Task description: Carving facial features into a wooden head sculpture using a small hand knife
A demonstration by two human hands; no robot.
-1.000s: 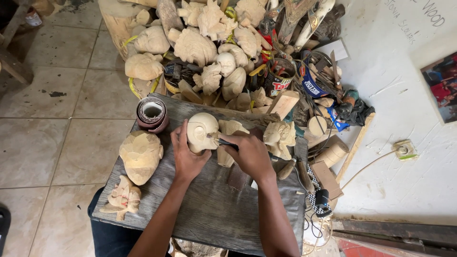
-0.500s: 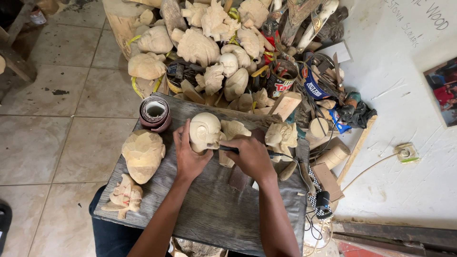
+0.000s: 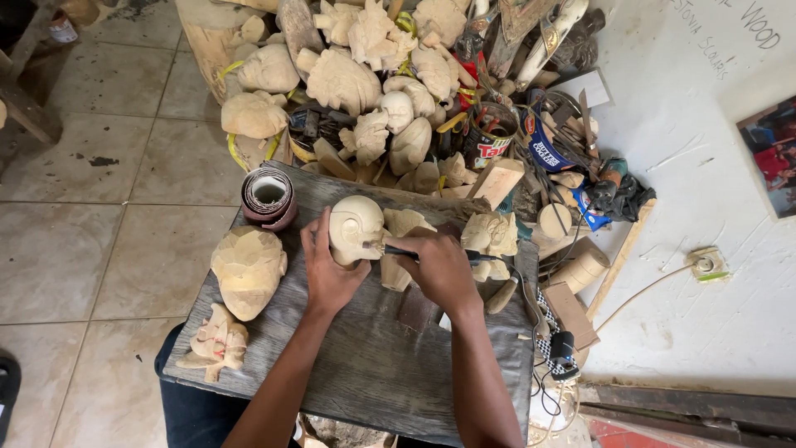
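Beyond both hands a great heap of pale wooden carvings [image 3: 348,75] spills across the far edge of the dark grey table [image 3: 365,373], mixed with tins and offcuts. Left of the hands lies a large unfinished mask carving [image 3: 247,270], with a smaller figure carving [image 3: 214,344] nearer the person and a roll of sandpaper [image 3: 268,196] further off. Since a second ago little has moved: the skull carving [image 3: 356,230] sits in the same spot, so the cutting looks steady and slow. The left hand [image 3: 329,270] wraps closed round its near side, bracing it on the table. The right hand [image 3: 438,270] grips a thin dark carving tool [image 3: 400,251], tip touching the skull's side. The skull is smooth, rounded, pale cream, its face only roughly cut.
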